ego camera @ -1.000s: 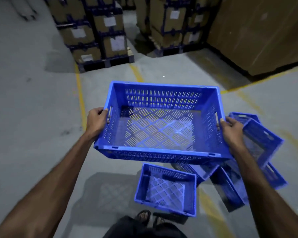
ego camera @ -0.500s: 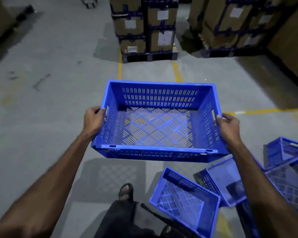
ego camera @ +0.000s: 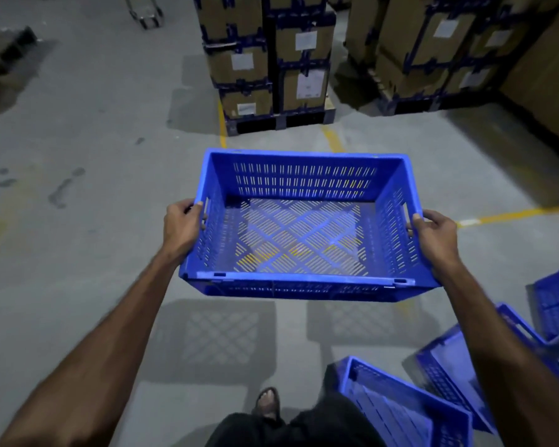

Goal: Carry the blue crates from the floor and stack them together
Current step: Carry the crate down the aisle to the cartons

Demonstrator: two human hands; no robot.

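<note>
The left hand (ego camera: pixel 182 228) gripped the left end of the crate (ego camera: pixel 304 224), fingers curled over the rim at the handle slot, its arm stretched up from the lower left corner. The crate was empty, blue and slotted, held level in the air above the grey floor (ego camera: pixel 78 253), its lattice shadow falling on the concrete below. Beyond it stood a pallet of stacked cartons (ego camera: pixel 268 59) strapped in dark bands, each with a white label (ego camera: pixel 309 85); the print on them was too small to read. A second pallet (ego camera: pixel 433 53) of labelled cartons stood further right. The right hand (ego camera: pixel 434 237) gripped the crate's right end in the same way, thumb on the rim, its arm reaching up from the lower right. Under that arm, more blue crates (ego camera: pixel 400 411) lay tumbled on the floor. Yellow lines (ego camera: pixel 504 214) ran across the concrete.
</note>
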